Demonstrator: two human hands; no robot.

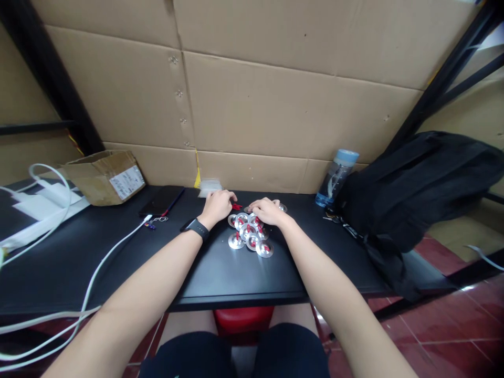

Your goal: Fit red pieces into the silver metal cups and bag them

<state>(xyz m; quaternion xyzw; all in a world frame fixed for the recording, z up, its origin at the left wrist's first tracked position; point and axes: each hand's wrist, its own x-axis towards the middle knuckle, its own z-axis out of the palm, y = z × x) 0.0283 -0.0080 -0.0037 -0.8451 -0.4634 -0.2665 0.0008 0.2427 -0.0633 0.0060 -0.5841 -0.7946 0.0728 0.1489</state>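
Hands both palms down over the black table [232, 278]; clock centred on the pile, 12 straight away from me. Left hand [218, 206] at 10 to 11 o'clock, watch [196, 229] on its wrist, fingers half curled; clear packet [210, 186] just past it, red strips [237, 207] right at its fingertips. Whether it pinches any, cannot tell. Pile of metal discs [244, 231], with red loops [248, 229], sits between my wrists, mostly on my side of the fingers: toward 4 or 5 from the left hand, toward 7 from the right. Round discs, so no long axis singly; the overlapping pile runs roughly 12 to 6. Right hand [268, 211] at 1 o'clock, the nearer one, fingers loosely bent over the far discs, apparently touching; fingertips partly hidden, so cannot tell if one is held. Another disc [283, 207] shows just beside it, toward 2.
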